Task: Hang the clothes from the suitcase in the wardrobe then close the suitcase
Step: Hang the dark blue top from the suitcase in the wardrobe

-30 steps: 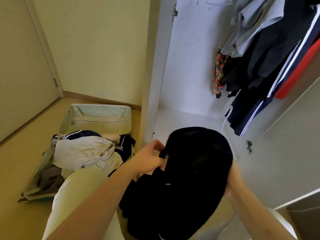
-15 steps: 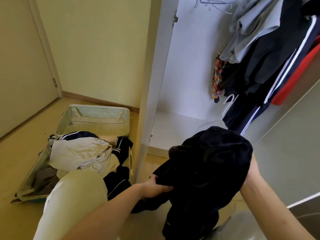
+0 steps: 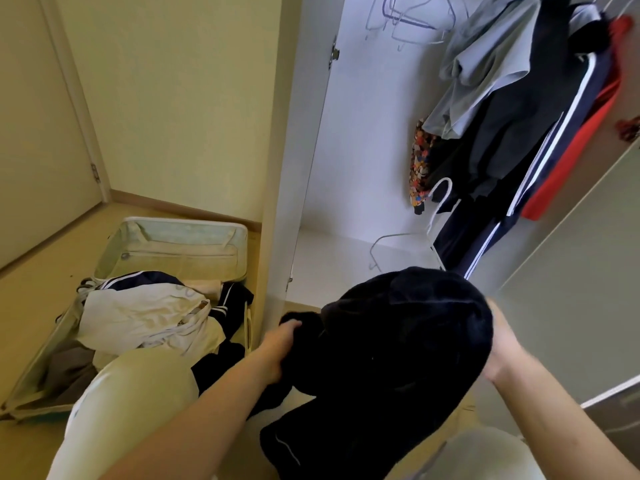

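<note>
A black garment [image 3: 394,344] hangs bunched in front of me. My left hand [image 3: 277,348] grips its left edge. My right hand [image 3: 502,344] holds its right side, fingers hidden behind the cloth. The open suitcase [image 3: 180,237] lies on the floor at left, with white and navy clothes [image 3: 145,313] heaped in it. The wardrobe [image 3: 367,140] stands open ahead, with several garments [image 3: 519,109] hanging at upper right. A white hanger [image 3: 405,240] pokes up just behind the black garment.
Empty wire hangers [image 3: 408,19] hang on the rail at top. The wardrobe's side panel [image 3: 294,168] stands between suitcase and wardrobe floor. A closed door [image 3: 38,126] is at far left. My knees in light trousers [image 3: 131,396] are low in view.
My left hand has dropped from the top of the black garment to its left edge, lower down. The garment has shifted right, and a white hanger now shows behind it.
</note>
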Tool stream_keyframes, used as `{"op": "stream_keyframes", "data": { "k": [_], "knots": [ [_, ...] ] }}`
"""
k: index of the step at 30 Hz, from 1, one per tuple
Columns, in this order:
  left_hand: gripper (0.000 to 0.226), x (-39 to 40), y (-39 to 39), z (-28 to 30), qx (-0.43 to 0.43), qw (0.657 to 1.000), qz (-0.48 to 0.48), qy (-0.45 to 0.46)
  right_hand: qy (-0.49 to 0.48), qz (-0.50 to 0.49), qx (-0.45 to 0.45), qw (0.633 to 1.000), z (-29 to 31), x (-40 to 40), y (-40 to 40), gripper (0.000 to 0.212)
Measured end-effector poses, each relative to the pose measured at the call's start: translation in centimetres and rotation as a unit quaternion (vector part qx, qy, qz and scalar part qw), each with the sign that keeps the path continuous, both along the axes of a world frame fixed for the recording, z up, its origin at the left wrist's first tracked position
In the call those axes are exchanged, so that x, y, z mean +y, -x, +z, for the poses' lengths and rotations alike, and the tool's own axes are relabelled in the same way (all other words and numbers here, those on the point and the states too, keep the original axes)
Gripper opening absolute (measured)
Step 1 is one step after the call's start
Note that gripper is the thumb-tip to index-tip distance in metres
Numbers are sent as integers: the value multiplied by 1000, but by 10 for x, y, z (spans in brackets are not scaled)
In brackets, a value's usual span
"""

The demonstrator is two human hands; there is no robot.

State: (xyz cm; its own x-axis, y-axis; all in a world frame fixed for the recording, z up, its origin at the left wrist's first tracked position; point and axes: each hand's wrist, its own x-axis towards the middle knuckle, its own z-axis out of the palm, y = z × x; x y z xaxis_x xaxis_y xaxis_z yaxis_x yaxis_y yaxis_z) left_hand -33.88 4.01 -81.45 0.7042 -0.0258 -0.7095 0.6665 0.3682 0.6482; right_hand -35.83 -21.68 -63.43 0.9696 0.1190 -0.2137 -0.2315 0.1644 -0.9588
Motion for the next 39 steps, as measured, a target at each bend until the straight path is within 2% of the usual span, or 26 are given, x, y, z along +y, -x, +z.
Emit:
{"op": "stream_keyframes", "data": {
  "k": [2,3,6,8,12,15,17,20,23,24,27,32,34,37,39],
  "knots": [
    [41,3,3,27,-13,1000,22,16,125,22,25,992,-19,-12,-18,16],
    [43,5,8,40,-21,999,24,20,205,34,29,978,-30,-18,-25,18],
    [38,12,26,70,-40,998,39,33,426,106,22,898,-65,-23,-40,6],
    [34,15,34,79,-60,997,49,12,486,131,48,863,-83,-27,-49,18],
    [22,15,37,79,-110,989,41,-86,486,109,71,864,-94,-31,-54,28],
    [21,15,34,71,-143,978,-11,-150,511,128,6,850,-81,-35,-52,23],
    [20,15,31,58,-179,949,-74,-248,523,137,-48,840,-70,-39,-48,24],
    [26,13,25,40,-186,919,-81,-338,537,151,-98,824,-53,-45,-43,25],
    [38,11,18,31,-143,928,-52,-339,539,158,-98,821,-39,-48,-34,50],
    [41,11,16,29,-130,929,-47,-342,542,154,-98,820,-33,-48,-30,50],
    [44,7,12,23,-108,929,-37,-353,524,164,-119,827,-20,-47,-26,37],
    [52,2,12,13,-87,921,-47,-376,497,195,-126,836,-2,-56,-22,29],
    [54,2,12,9,-89,917,-51,-385,497,200,-131,834,3,-61,-22,43],
    [53,1,11,6,-93,908,-53,-404,524,188,-138,819,5,-73,-26,80],
    [49,0,11,4,-93,901,-52,-420,531,173,-147,816,6,-78,-26,87]
  ]
}}
